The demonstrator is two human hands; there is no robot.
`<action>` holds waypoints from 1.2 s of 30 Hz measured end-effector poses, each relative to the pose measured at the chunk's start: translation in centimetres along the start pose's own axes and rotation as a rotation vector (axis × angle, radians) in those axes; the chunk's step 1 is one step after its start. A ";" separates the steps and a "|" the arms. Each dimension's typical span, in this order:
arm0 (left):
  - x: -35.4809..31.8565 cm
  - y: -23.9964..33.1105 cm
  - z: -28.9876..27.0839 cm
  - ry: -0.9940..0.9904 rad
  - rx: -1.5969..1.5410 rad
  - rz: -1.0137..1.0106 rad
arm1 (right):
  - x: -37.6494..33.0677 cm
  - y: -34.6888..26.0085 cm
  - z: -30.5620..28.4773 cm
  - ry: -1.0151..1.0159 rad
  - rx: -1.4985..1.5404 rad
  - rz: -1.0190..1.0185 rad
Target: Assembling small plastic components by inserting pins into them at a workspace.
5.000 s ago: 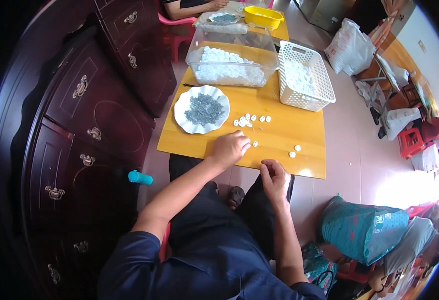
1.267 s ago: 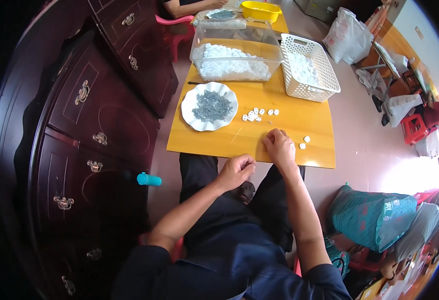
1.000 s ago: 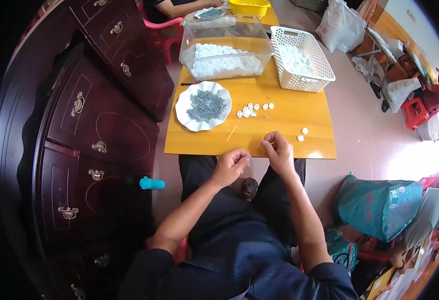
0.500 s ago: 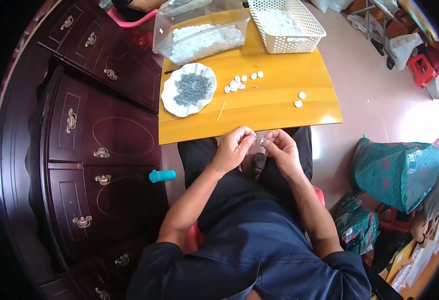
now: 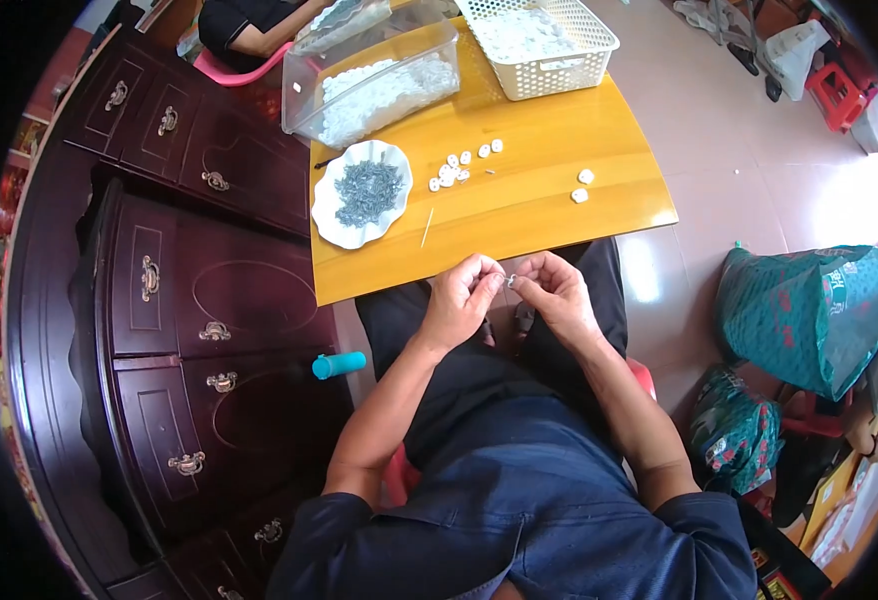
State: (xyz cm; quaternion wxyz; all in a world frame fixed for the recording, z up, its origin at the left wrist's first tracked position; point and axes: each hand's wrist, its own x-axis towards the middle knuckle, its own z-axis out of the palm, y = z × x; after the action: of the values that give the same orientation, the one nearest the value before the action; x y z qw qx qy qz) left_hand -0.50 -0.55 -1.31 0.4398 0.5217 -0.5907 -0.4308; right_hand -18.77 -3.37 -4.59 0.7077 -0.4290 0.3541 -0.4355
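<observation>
My left hand (image 5: 462,302) and my right hand (image 5: 559,298) meet fingertip to fingertip over my lap, just off the table's near edge. Pinched in the right fingers is a small white plastic piece (image 5: 511,282). The left thumb and forefinger are closed against it on a thin pin-like piece, mostly hidden now. On the table, a scalloped white plate (image 5: 325,213) holds a heap of small grey metal pieces. Right of it lies a cluster of small white pieces (image 5: 448,176), with two more white pieces (image 5: 580,195) farther right. A thin pale stick (image 5: 427,228) rests near the plate.
At the table's far side stand a clear bin (image 5: 304,118) and a white perforated basket (image 5: 554,76), both holding white pieces. A dark cabinet (image 5: 244,290) flanks the left, with a teal bottle (image 5: 339,365) beside it. Green bags (image 5: 799,310) sit right. Another person's arm (image 5: 269,38) shows far left.
My hands have come closer together, and the gap between the thin piece in the left fingers and the white piece has closed. The whole view has shifted and turned slightly.
</observation>
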 end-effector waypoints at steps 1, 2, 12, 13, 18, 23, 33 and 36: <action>0.0 0.0 0.0 -0.004 0.019 0.005 | 0.0 0.0 0.0 -0.004 0.004 -0.005; 0.1 0.0 0.0 -0.009 0.039 0.009 | 0.0 0.0 0.0 -0.007 0.008 -0.010; 0.3 0.0 0.0 -0.039 0.151 0.050 | 0.1 -0.2 -0.2 0.007 -0.021 0.009; 0.3 0.1 0.2 -0.024 0.120 0.046 | 0.0 -0.3 -0.2 0.010 -0.008 0.015; 0.3 0.3 0.2 -0.014 0.083 -0.019 | 0.0 -0.5 -0.3 0.022 0.023 0.019; 0.4 0.2 0.1 -0.024 0.105 0.027 | 0.1 -0.2 -0.2 0.022 0.024 0.004; 0.5 0.1 0.3 -0.018 0.139 0.078 | 0.2 0.0 -0.6 0.016 -0.025 -0.019; 0.5 0.4 0.3 -0.020 0.111 -0.002 | 0.3 0.1 -0.6 0.030 -0.040 -0.006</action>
State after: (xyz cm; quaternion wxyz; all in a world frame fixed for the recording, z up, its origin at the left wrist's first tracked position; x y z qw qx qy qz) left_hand -0.88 -1.05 -0.97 0.4038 0.5414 -0.6177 -0.4028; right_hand -19.18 -3.77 -4.91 0.6924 -0.4374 0.3720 -0.4368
